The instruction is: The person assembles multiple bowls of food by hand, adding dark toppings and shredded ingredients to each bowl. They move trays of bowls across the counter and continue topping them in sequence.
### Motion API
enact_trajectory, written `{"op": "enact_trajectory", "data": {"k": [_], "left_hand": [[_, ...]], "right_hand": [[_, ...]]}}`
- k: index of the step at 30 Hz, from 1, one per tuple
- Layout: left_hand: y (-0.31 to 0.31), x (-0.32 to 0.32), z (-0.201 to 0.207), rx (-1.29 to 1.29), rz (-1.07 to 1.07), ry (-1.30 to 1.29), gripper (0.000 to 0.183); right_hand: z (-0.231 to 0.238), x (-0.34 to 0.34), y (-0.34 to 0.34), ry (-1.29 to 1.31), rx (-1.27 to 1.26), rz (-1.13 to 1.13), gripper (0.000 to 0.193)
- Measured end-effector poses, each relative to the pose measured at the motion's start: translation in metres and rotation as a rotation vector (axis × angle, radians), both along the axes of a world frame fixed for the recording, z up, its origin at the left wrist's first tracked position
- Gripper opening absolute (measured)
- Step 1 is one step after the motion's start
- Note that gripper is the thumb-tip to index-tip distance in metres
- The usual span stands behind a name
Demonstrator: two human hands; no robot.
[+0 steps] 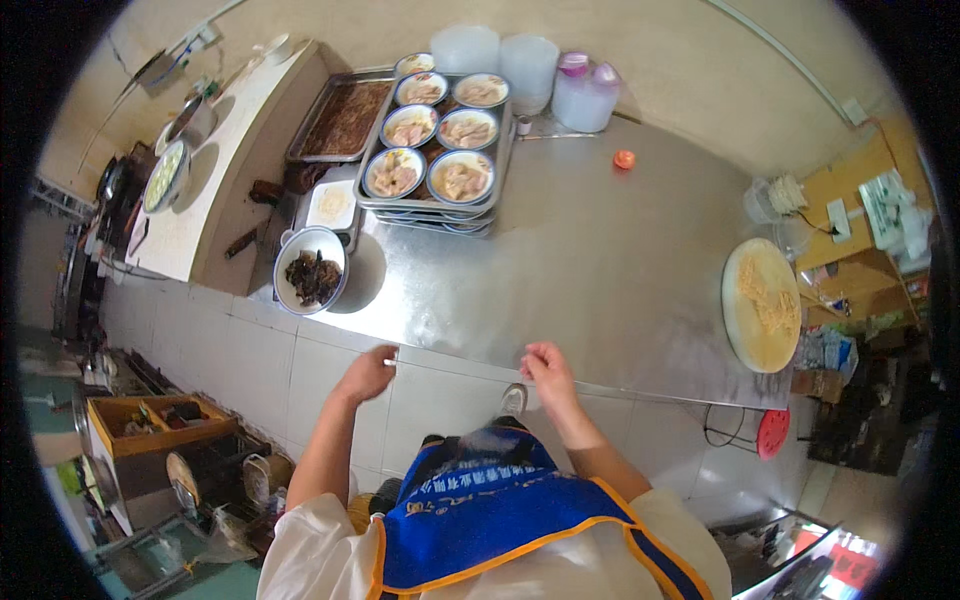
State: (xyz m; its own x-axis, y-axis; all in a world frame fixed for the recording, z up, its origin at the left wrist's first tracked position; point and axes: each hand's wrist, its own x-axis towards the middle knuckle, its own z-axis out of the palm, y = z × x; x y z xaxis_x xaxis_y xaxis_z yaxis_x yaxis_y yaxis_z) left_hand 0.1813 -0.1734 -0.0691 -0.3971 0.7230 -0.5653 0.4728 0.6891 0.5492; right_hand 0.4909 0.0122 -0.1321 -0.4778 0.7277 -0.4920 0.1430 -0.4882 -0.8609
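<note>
My left hand (368, 374) hovers in front of the steel table's (590, 250) near edge, fingers loosely curved with a small gap beside the thumb. It appears to hold nothing. Nearest to it is a white bowl (338, 286) of dark, wet-looking pieces at the table's left front. To the right, my right hand (548, 368) is by the same edge with its fingers curled in, and nothing shows in it. Beyond the hands, stacked metal trays (430, 207) carry several patterned bowls (462, 178) of pale meat pieces.
A round board (741, 335) with pale yellow bits lies at the right end. One red tomato (624, 159) sits farther back. Plastic containers (586, 104) stand against the wall. On the left are a brown-stained tray (345, 120), a white dish (331, 203) and a raised counter (225, 135). A red stool (772, 434) stands below right.
</note>
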Motion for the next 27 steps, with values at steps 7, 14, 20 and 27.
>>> {"op": "enact_trajectory", "data": {"k": [7,14,20,27], "left_hand": [[0.091,-0.064,0.047,0.280,0.259,0.212,0.036],[0.178,-0.173,0.051,0.391,0.276,0.357,0.046],[0.254,-0.246,-0.002,0.360,0.197,0.229,0.063],[0.285,-0.268,-0.012,0.390,0.292,-0.196,0.067]], "right_hand": [[0.037,-0.010,0.088,0.021,0.065,0.014,0.022],[0.060,-0.102,0.171,0.046,0.166,0.042,0.024],[0.031,-0.225,0.237,-0.214,0.410,-0.014,0.047],[0.002,-0.283,0.263,-0.258,0.265,-0.069,0.076]]}}
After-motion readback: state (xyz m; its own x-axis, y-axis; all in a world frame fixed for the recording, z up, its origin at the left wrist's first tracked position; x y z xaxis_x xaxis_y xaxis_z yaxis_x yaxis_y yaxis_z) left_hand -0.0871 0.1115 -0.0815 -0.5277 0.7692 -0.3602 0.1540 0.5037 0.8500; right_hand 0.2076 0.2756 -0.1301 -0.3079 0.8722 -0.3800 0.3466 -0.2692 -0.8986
